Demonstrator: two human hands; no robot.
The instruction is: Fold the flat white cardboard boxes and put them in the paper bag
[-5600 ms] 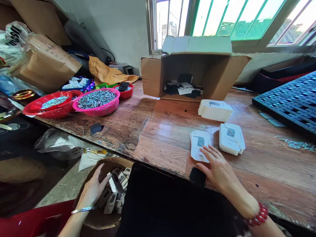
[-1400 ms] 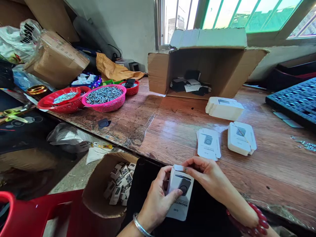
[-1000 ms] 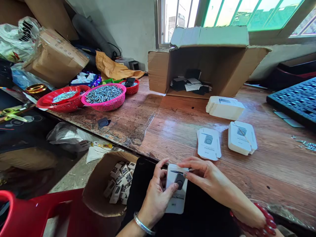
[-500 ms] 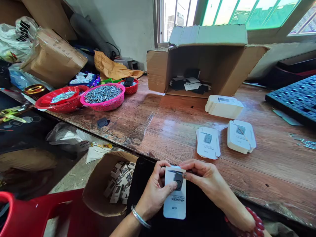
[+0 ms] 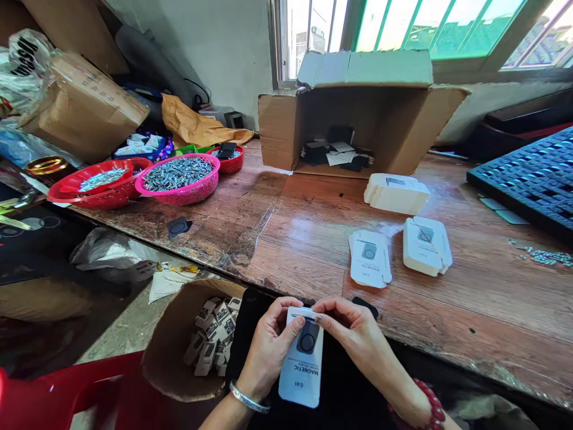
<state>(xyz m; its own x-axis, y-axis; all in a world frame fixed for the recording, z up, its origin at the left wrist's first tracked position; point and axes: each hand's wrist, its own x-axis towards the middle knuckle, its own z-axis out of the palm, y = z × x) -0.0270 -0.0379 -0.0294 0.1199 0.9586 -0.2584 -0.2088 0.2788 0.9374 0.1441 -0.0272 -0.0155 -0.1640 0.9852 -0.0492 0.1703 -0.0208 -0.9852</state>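
A small white flat-looking box point(image 5: 301, 373), printed with a dark square device, "MAGNETIC" and "C-01", is held over my lap, its print upside down to me. My left hand point(image 5: 271, 343) grips it from the left, thumb on the front near the upper end. My right hand point(image 5: 353, 334) pinches the upper right corner between thumb and fingers. The fingers behind the box are partly hidden. Beyond the hands, a thin stack of matching flat boxes point(image 5: 369, 260) lies on the table, beside a thicker banded stack point(image 5: 427, 248).
A third stack point(image 5: 397, 194) stands before an open carton point(image 5: 277, 131) holding black and white pieces. Left are a pink basket point(image 5: 179, 191) of metal parts and a red basket point(image 5: 94, 198). Below left, a carton point(image 5: 179, 370) holds small boxes. A black tray point(image 5: 532, 173) sits right.
My left thumb has moved from the middle of the printed picture up to the box's upper end. A black piece at the table edge now shows behind my right hand. The view has shifted slightly.
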